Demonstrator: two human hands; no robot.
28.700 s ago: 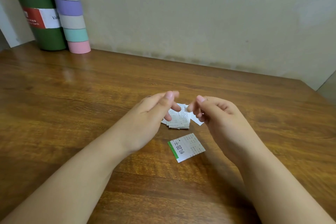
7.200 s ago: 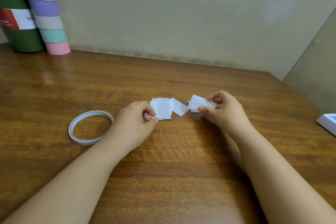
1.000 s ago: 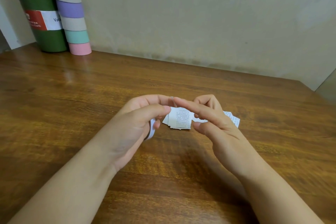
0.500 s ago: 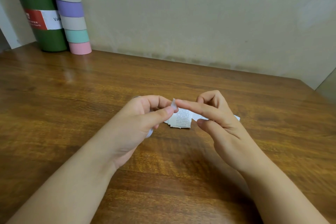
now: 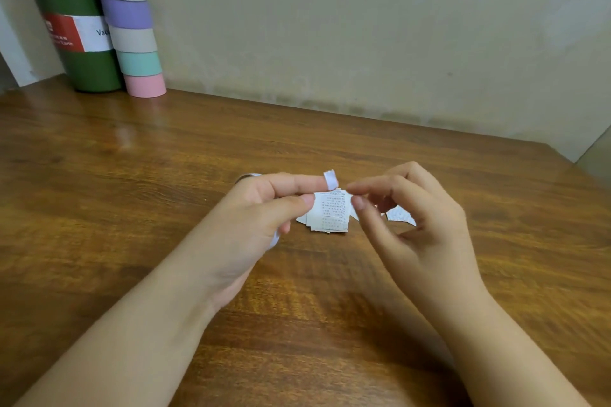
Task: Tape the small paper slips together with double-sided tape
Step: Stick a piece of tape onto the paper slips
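A small pile of printed paper slips (image 5: pixel 330 213) lies on the wooden table (image 5: pixel 132 175) between my hands. One more slip (image 5: pixel 400 215) shows partly behind my right fingers. My left hand (image 5: pixel 254 228) grips the thin white ring of double-sided tape (image 5: pixel 274 238), most of which is hidden in the palm. A short white tape piece (image 5: pixel 330 179) sticks up from my left index fingertip. My right hand (image 5: pixel 416 228) hovers just right of that piece, thumb and index tips slightly apart and holding nothing.
A green flask (image 5: pixel 76 30) and a stack of pastel tape rolls (image 5: pixel 130 23) stand at the back left against the wall. The table's right edge runs close behind my right hand.
My right fingers have let go of the tape end and drawn slightly right. The torn piece now stands on my left index fingertip. The slips have not moved.
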